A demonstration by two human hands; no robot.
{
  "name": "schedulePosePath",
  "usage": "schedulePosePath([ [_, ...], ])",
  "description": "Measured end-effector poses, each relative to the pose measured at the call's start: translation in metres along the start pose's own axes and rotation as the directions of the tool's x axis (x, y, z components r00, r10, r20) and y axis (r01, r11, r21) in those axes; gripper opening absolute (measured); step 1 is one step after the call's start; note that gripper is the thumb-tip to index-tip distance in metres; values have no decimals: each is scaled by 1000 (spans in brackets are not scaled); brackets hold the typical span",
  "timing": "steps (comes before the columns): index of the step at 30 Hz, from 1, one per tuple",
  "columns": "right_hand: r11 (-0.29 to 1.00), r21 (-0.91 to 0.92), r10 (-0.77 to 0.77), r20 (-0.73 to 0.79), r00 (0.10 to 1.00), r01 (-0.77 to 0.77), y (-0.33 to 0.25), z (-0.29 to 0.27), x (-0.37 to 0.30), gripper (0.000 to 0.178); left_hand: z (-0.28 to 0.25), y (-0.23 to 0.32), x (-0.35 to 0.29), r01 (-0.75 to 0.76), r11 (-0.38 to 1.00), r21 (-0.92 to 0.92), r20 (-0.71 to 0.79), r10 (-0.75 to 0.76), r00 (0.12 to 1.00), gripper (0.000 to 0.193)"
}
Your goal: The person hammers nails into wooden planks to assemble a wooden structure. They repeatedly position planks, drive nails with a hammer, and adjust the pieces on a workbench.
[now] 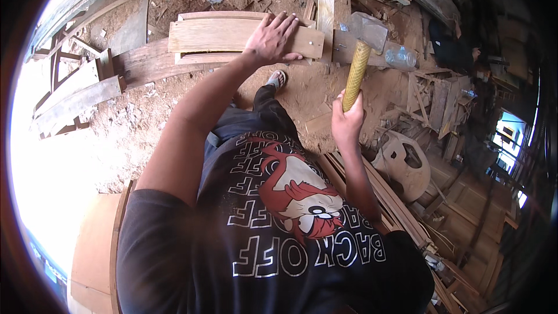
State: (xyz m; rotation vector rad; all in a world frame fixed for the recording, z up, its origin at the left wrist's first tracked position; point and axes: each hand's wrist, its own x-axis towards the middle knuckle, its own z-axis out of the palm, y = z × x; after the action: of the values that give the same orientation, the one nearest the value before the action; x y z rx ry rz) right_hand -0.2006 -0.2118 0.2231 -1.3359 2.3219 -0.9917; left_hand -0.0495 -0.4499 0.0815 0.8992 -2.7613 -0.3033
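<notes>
My left hand [273, 39] lies flat, fingers spread, on a pale wooden board [221, 35] that rests across a curved darker plank [145, 65]. A small nail [311, 41] sticks out near the board's right end. My right hand [347, 119] grips the yellow handle of a hammer [356, 72], held upright, its grey metal head [368, 30] raised just right of the board. My dark printed shirt fills the lower middle of the view.
A sawdust-covered floor [133, 122] spreads below the boards. A clear plastic bottle [401, 56] lies right of the hammer head. Stacked timber strips [389, 197] and a pale moulded chair [404, 163] stand to the right. More planks [75, 96] lie at left.
</notes>
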Motion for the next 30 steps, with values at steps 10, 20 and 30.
schedulePosePath([
  [10,955,-114,292,206,934,-273,3,13,-1,22,-11,0,1,10,1000,5,32,-11,999,118],
  [20,931,-296,297,280,913,-213,14,23,2,21,-5,-4,0,-12,1000,22,45,11,999,116],
  [30,973,4,231,90,969,-232,38,-23,-3,16,-9,-6,5,-46,999,11,79,45,996,124],
])
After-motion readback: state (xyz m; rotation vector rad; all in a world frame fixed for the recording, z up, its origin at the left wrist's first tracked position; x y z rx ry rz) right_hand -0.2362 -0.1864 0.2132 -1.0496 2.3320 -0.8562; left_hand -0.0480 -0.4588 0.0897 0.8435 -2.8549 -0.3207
